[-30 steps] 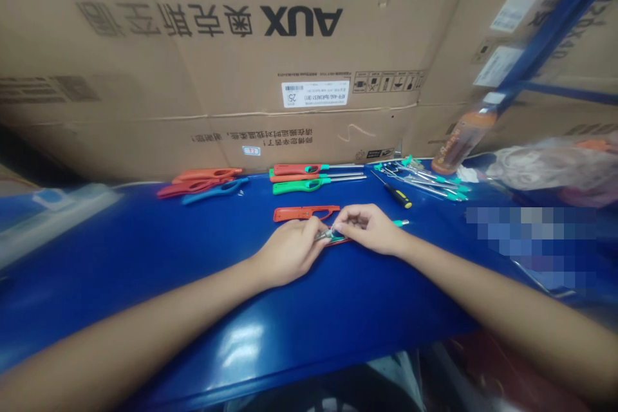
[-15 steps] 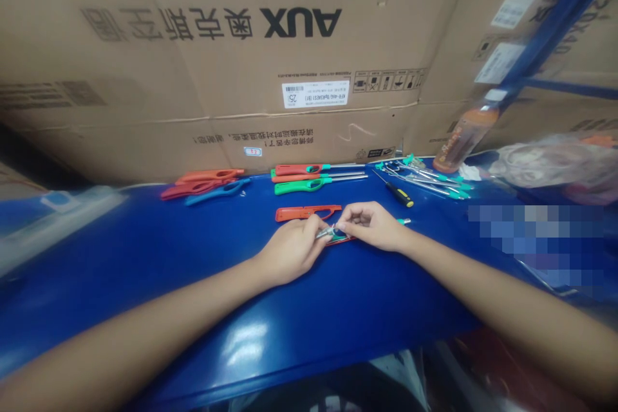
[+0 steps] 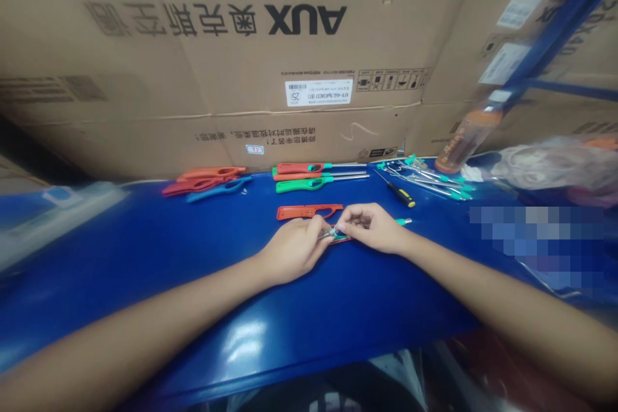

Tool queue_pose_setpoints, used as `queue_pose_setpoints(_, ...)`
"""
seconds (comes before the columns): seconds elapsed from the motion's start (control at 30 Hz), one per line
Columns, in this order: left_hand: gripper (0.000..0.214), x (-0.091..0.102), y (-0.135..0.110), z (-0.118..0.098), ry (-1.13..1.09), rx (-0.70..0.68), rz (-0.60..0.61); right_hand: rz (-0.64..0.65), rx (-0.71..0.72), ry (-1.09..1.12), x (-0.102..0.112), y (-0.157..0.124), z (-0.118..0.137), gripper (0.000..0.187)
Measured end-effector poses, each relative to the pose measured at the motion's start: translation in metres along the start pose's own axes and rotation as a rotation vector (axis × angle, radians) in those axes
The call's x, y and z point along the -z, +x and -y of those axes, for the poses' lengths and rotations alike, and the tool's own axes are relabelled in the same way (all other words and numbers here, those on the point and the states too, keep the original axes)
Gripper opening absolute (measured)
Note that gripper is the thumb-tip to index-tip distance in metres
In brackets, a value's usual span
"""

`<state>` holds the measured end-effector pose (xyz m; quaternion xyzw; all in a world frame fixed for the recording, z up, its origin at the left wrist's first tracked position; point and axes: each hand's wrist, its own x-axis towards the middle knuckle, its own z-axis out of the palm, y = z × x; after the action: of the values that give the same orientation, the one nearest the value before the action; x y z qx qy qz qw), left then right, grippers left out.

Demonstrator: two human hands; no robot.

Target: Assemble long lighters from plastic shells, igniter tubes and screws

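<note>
Left hand [image 3: 294,248], right hand [image 3: 371,229] — both grips together, clamped on a small metal piece [image 3: 330,232] between them, just above a red lighter body [image 3: 340,239] on the desk [image 3: 367,309]. Close two-handed fitting, by the look — calls for steady fingertips. Orange lighter shell [image 3: 304,211] just beyond the grips.

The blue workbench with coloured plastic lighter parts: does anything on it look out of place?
A clear plastic bottle with an orange label leans steeply at the far right of the blue workbench, not upright.
</note>
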<state>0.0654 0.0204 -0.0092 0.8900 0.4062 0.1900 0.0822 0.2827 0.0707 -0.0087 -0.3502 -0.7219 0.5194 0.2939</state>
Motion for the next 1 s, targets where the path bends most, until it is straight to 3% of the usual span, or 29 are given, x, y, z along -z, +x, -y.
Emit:
queue_pose_setpoints(0.37,0.018,0.0,-0.001,0.0,-0.026,0.013,-0.032,0.026,0.03,0.034,0.003,0.0,0.007,0.038)
queue_pose_setpoints(0.77,0.02,-0.002,-0.001,0.001,0.029,-0.008,-0.032,0.005,0.021,-0.05,-0.004,-0.001,0.003,0.041)
queue_pose_setpoints(1.0,0.011,0.002,0.001,0.0,-0.032,0.011,-0.056,0.002,0.035,-0.019,-0.002,0.0,0.011,0.043)
